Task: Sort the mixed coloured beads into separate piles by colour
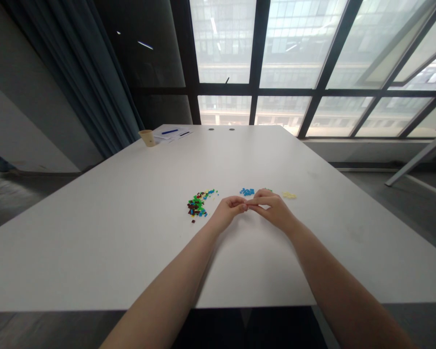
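Note:
My left hand and my right hand meet fingertip to fingertip above the white table. Both are closed in a pinch; whatever lies between the fingers is too small to make out. Left of my left hand spreads a mixed pile of small coloured pieces, mostly dark brown and green with some blue, red and yellow. Just beyond my fingers sits a group of blue pieces. A few green pieces peek out behind my right hand, mostly hidden by it. To its right is a small group of pale yellow pieces.
The large white table fills the space ahead. At its far left stand a tan paper cup and papers with a blue pen on them. Two dark round spots mark the far edge. Tall windows and a curtain lie beyond.

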Available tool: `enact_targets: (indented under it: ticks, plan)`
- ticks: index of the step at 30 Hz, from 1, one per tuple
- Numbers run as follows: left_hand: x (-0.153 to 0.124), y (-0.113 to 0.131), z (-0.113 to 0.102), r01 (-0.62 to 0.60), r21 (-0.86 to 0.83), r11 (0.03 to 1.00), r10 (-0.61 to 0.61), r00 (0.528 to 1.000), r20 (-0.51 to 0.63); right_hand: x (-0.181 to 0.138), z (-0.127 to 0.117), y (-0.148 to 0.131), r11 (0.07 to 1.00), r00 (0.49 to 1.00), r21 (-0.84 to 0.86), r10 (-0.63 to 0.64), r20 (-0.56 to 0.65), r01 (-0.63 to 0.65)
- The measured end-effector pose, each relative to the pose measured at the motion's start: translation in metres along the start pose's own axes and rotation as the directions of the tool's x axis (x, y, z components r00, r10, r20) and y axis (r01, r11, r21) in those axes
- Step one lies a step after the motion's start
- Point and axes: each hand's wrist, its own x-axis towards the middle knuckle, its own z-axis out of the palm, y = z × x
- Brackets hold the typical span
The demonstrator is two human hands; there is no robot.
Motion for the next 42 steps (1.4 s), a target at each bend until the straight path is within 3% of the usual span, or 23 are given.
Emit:
enact_targets:
  ticks: [15,19,21,23,26,28,30,37,42]
  plan:
    - [0.000,0.001,-0.002,0.065,-0.041,0.997,-0.065,0.998,-0.006,0.002,-0.005,0.001,0.992,0.997,-0.127,0.001,0.078,0.009]
    - [-0.002,0.003,-0.001,0.074,-0.052,0.996,-0.075,0.997,-0.014,0.002,-0.012,0.007,0.990,0.999,-0.137,0.036,0.029,-0.031]
    - [-0.002,0.005,-0.001,0.082,-0.054,0.995,-0.084,0.996,-0.036,0.000,-0.025,0.020,0.976,0.992,-0.185,0.100,-0.071,-0.112]
    - [-0.002,0.007,-0.001,0.094,-0.060,0.994,-0.098,0.993,-0.059,-0.006,-0.044,0.041,0.922,0.944,-0.269,0.212,-0.253,-0.279]
    - [-0.002,0.010,0.000,0.109,-0.073,0.991,-0.114,0.991,-0.067,-0.020,-0.069,0.080,0.748,0.794,-0.352,0.372,-0.482,-0.564]
    - [-0.002,0.010,0.000,0.113,-0.069,0.991,-0.117,0.991,-0.060,-0.031,-0.076,0.102,0.603,0.694,-0.367,0.497,-0.521,-0.708]
    - [-0.002,0.010,0.000,0.115,-0.061,0.991,-0.119,0.991,-0.058,-0.038,-0.075,0.118,0.520,0.629,-0.358,0.596,-0.499,-0.776]
    - [0.000,0.008,-0.005,0.104,-0.054,0.993,-0.108,0.991,-0.084,-0.043,-0.065,0.132,0.407,0.529,-0.347,0.729,-0.433,-0.845]
    - [0.000,0.007,-0.003,0.109,-0.045,0.993,-0.113,0.989,-0.095,-0.045,-0.068,0.140,0.427,0.501,-0.261,0.747,-0.437,-0.865]
